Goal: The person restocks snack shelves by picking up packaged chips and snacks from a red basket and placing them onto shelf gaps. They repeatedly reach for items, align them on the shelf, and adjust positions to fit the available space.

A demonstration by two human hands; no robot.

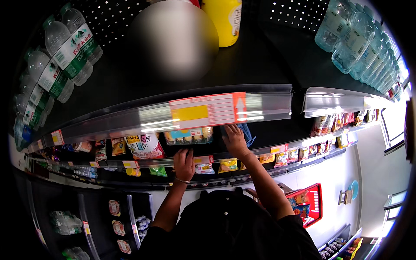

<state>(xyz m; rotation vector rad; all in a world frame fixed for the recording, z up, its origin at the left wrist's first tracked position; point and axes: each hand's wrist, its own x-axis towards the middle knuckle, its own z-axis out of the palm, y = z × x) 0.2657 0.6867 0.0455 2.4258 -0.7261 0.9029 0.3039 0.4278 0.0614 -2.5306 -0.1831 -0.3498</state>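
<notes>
My right hand [234,139] reaches onto a lower shelf, its fingers laid over a blue cloth [247,134] that shows mostly to the right of them. The upper shelf's edge partly hides the fingertips and cloth. My left hand [184,164] is at the front edge of the same lower shelf, beside a price label [203,159]. I see nothing held in it. Just behind it lies a clear plastic pack of round baked goods [189,135]. A white and red snack bag [144,145] lies left of the pack.
Above my hands runs the upper shelf's clear label strip [269,105]. Water bottles [70,45] stand at upper left, more bottles [354,42] at upper right. A yellow container [227,22] and a blurred white object [175,39] are overhead. A red basket [317,203] holds snack bags.
</notes>
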